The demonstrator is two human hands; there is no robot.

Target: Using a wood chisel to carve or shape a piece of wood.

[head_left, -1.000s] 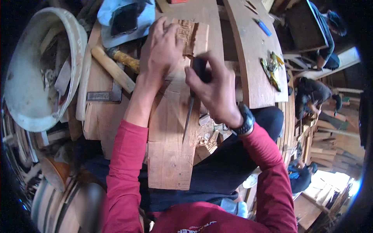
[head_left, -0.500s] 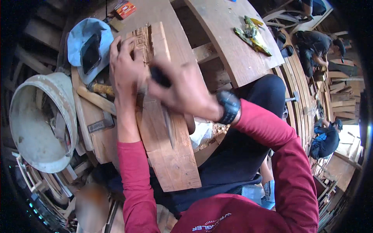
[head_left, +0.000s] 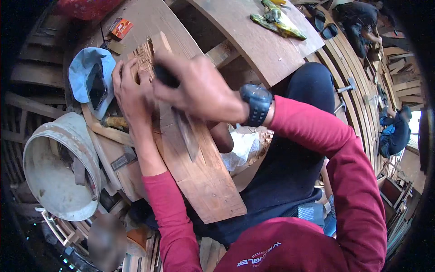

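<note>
A long wooden board (head_left: pixel 195 172) lies across my lap, with carved relief (head_left: pixel 144 55) at its far end. My left hand (head_left: pixel 129 93) rests flat on the board beside the carving, fingers pointing away from me. My right hand (head_left: pixel 199 88), a dark watch (head_left: pixel 257 105) on its wrist, is closed around a dark-handled carving tool (head_left: pixel 165 77) over the carved part; the tool's tip is hidden behind the hand. Both arms are in red sleeves.
A dirty white bucket (head_left: pixel 59 167) stands at my left. A blue cap with a phone (head_left: pixel 96 85) on it lies beyond it, near a wooden mallet (head_left: pixel 113 122). Curved planks (head_left: pixel 258 41) stretch ahead; a person (head_left: pixel 362 22) crouches far right, another sits (head_left: pixel 396 133) at right.
The view has tilted and swung, so the board and bucket sit lower and more left. Both hands stay on the carved end; the right hand has shifted a little over the carving.
</note>
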